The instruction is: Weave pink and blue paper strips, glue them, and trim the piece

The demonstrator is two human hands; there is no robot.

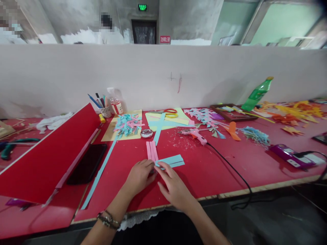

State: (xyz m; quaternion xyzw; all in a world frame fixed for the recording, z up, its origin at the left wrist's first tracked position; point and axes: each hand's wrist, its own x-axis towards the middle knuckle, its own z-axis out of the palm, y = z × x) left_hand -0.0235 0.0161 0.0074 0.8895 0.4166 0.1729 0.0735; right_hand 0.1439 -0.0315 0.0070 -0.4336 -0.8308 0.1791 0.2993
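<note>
Pink paper strips [152, 150] and light blue paper strips [173, 160] meet at right angles on the red table in front of me. My left hand [141, 173] curls its fingers over the near left part of this junction and grips it. The strips' crossing is partly hidden under my fingertips. From the right, my right hand [175, 187] reaches in with its fingers stretched onto the blue strips, its thumb standing apart. Just beyond lies a single blue strip [159, 129], beside a small round tin [146, 133].
A pink glue gun [192, 134] with a black cable lies right of centre. Scissors [170, 113] rest on yellow paper at the back. Left are a phone [88, 163], a leaning red board [51, 156] and a long blue strip [102, 172]. A green bottle [258, 94] stands back right.
</note>
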